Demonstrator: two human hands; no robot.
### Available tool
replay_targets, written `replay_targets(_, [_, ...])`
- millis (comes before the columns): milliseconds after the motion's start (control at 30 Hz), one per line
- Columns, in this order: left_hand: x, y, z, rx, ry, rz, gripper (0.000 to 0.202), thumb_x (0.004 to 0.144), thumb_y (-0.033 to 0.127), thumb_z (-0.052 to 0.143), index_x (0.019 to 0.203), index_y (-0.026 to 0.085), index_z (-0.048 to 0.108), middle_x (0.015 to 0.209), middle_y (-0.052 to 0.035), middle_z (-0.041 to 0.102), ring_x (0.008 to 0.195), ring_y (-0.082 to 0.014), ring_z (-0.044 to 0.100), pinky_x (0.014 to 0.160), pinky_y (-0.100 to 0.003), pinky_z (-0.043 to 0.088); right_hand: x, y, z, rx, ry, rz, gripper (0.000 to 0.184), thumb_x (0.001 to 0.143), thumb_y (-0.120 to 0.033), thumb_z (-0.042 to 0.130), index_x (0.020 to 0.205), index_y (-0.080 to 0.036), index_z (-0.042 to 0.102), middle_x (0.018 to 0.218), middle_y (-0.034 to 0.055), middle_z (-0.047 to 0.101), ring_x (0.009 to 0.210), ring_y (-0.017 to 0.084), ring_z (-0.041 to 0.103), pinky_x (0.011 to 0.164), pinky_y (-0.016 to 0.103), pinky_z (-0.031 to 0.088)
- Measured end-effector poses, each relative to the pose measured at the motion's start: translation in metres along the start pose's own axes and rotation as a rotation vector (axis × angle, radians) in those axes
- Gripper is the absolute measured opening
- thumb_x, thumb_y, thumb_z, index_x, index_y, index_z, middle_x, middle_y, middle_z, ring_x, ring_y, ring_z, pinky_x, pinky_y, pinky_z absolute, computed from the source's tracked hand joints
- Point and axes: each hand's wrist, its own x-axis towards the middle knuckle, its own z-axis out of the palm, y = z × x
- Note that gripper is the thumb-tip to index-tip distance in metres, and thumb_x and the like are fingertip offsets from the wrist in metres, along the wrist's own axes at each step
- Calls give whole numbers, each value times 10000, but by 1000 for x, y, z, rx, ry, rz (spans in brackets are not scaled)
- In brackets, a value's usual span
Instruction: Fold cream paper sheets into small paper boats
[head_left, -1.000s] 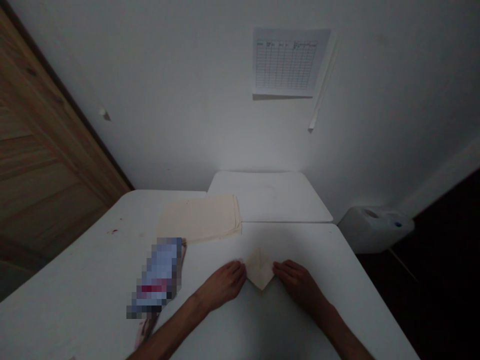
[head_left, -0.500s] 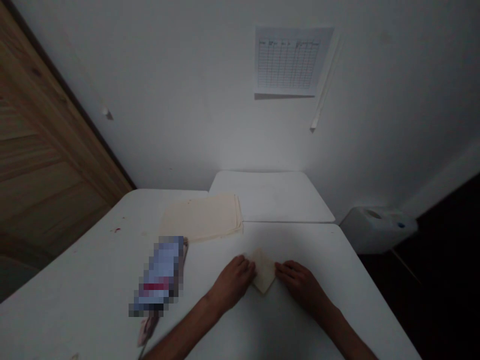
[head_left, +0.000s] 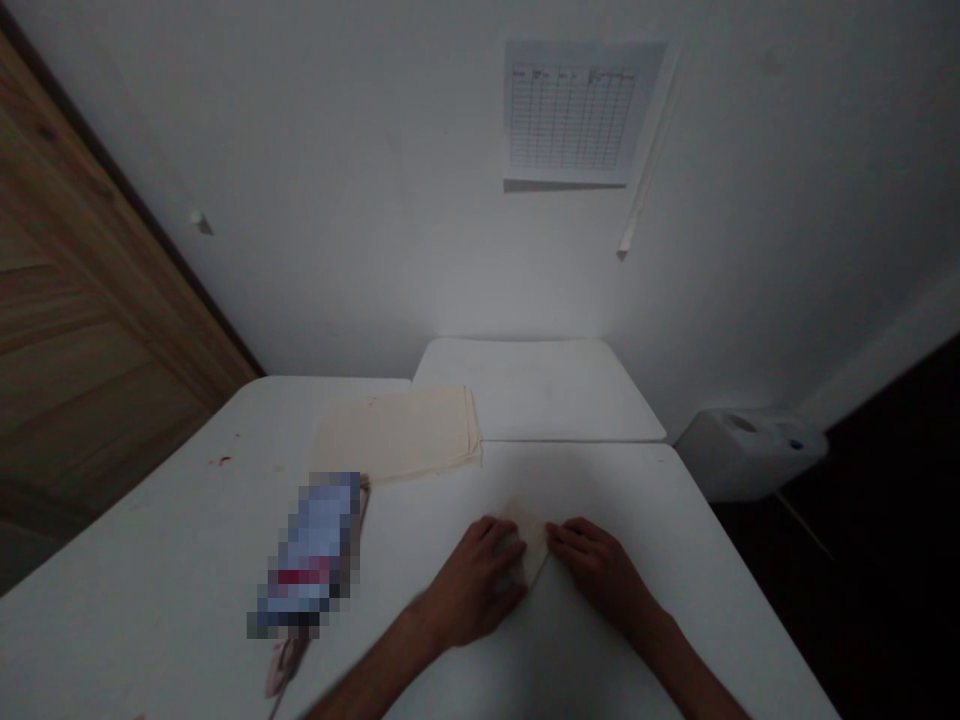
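Item, fingers: I logged the left hand [head_left: 478, 588] with its fingers loosely spread over the near-left part of a folded cream piece [head_left: 535, 546], thumb apart; the right hand [head_left: 598, 562] had its fingers pressed together, tips at the piece's three o'clock corner, whether pinching it or merely touching I could not tell. Item, change: a second earlier the left fingertips had been at the nine o'clock corner only; by this frame they had moved inward over the piece, while the right hand had kept to its corner. I judged this a shift from edge contact to a covering hold, steadying or flattening the folds, though the hand hid much of them. Item, position: the piece lay on the white table [head_left: 180, 540], between the hands; I took it as the dial's centre, twelve being straight ahead. Item, surroundings: cream sheets [head_left: 397, 437], stacked flat, at ten o'clock; a blurred-out object [head_left: 311, 550] at nine, identity unreadable; a pinkish strip [head_left: 280, 664] at eight; a white panel [head_left: 544, 390] at twelve, with a printed grid sheet [head_left: 570, 115] on the wall beyond; a white box [head_left: 742, 458] between two and three.
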Motion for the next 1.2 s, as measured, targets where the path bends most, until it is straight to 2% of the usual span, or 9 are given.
replay_targets(133, [-4,-1,3,32,-19,8,430,819,314,621,1227,196,552,1325,-136,484,1225,-324,401,984,-502,408,-1,2,2,0,1,12,270,871,-72,521,1065,-173,679,1132,80,685,959,207,600,813,337,551])
replay_targets(300, [-4,3,5,80,-31,72,254,884,275,544,1124,218,602,1282,-95,542,1182,-295,452,958,-479,403,-1,2,3,20,-5,34,232,867,-77,537,1025,-167,682,1119,77,686,943,207,584,810,331,542])
replay_targets(467, [-4,6,12,98,17,90,158,899,230,522,1018,215,624,1216,-55,599,1158,-268,486,947,-456,396,2,2,-1,127,-10,84,261,876,-56,504,1025,-190,670,1116,57,676,961,192,560,828,309,517])
replay_targets(600, [-5,6,16,65,59,91,150,896,223,526,999,217,635,1193,-48,618,1150,-261,498,943,-451,392,16,-2,-1,155,-18,183,207,899,-110,504,1009,-193,657,1001,59,669,924,193,552,851,326,485])
replay_targets(700, [-5,6,16,25,64,73,133,887,232,538,947,221,657,1176,-46,630,1132,-263,511,937,-459,393,33,-8,0,71,-76,235,181,916,-155,499,1012,-194,647,921,57,639,907,195,541,866,333,460])
replay_targets(767, [-3,5,16,-7,61,56,128,888,238,542,896,223,669,1152,-39,644,1110,-261,527,928,-461,399,44,-10,1,16,-118,266,180,940,-192,476,988,-202,649,901,55,618,903,192,533,821,302,461])
replay_targets(1033, [6,-4,29,-98,145,-43,119,875,183,551,861,211,666,952,-34,701,940,-221,604,847,-414,466,62,-9,-3,1,-294,271,260,950,-226,434,1157,-246,590,975,49,616,962,177,533,841,261,429])
replay_targets(1133, [7,-5,28,-78,121,-95,91,847,161,567,863,202,646,995,-55,674,951,-226,584,843,-406,486,64,-9,-5,4,-320,266,326,944,-226,416,1246,-239,538,1044,59,623,1001,186,528,866,267,418])
replay_targets(1200, [7,-5,26,-48,102,-128,107,820,154,589,909,194,634,1122,-82,634,1043,-249,548,894,-423,480,66,-10,-7,1,-349,253,365,937,-225,413,1288,-237,511,1067,63,625,1010,192,528,865,270,415])
